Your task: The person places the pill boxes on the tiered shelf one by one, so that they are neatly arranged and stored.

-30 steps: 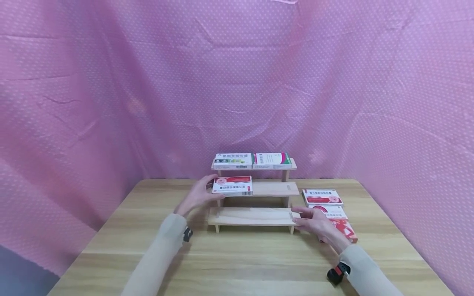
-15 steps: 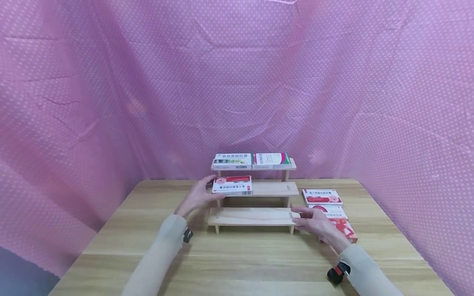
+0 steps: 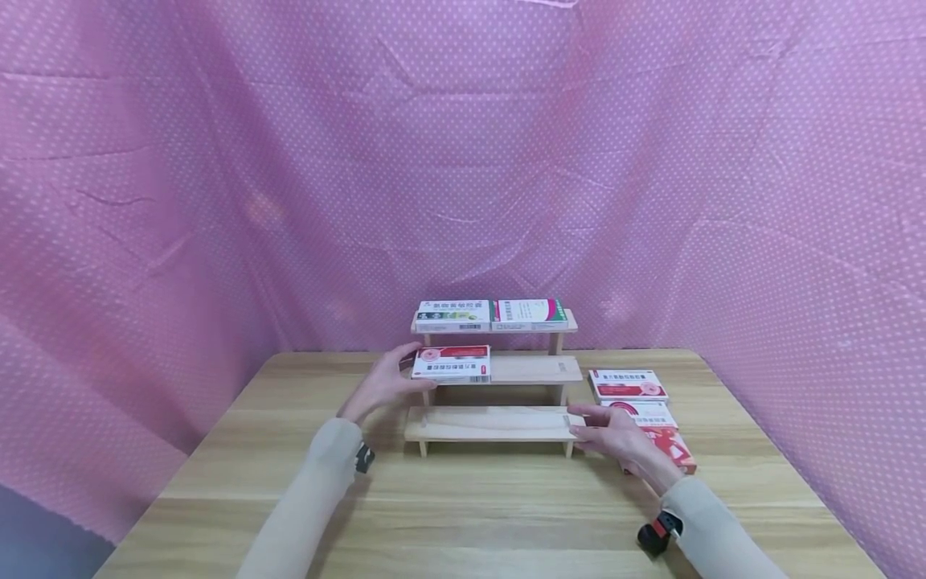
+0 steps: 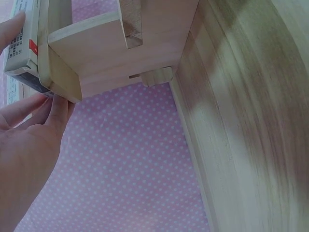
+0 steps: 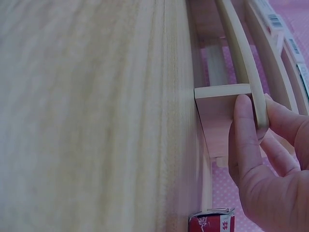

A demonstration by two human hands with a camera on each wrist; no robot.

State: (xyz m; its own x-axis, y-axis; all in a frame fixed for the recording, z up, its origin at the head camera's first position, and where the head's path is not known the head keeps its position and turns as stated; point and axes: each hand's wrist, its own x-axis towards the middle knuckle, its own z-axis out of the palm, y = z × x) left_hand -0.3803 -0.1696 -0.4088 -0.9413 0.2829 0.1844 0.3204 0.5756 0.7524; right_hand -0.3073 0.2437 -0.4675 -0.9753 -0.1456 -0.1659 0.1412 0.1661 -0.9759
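Observation:
A three-step wooden display stand [image 3: 499, 422] stands on the table. On the left half of its middle step lies a red-and-white medicine box [image 3: 452, 364]. My left hand [image 3: 388, 383] grips that box by its left end. In the left wrist view the thumb is on the box's face and the fingers [image 4: 58, 112] reach round the end of the step. My right hand [image 3: 618, 438] pinches the right end of the lowest step. The right wrist view shows thumb and fingers [image 5: 247, 137] on either side of the board.
Two medicine boxes, one white-green [image 3: 453, 315] and one white-pink [image 3: 530, 314], lie side by side on the top step. Right of the stand lie more red-and-white boxes [image 3: 628, 384], the nearest [image 3: 669, 449] partly behind my right hand. A pink dotted curtain [image 3: 463, 161] hangs behind the table [image 3: 463, 515].

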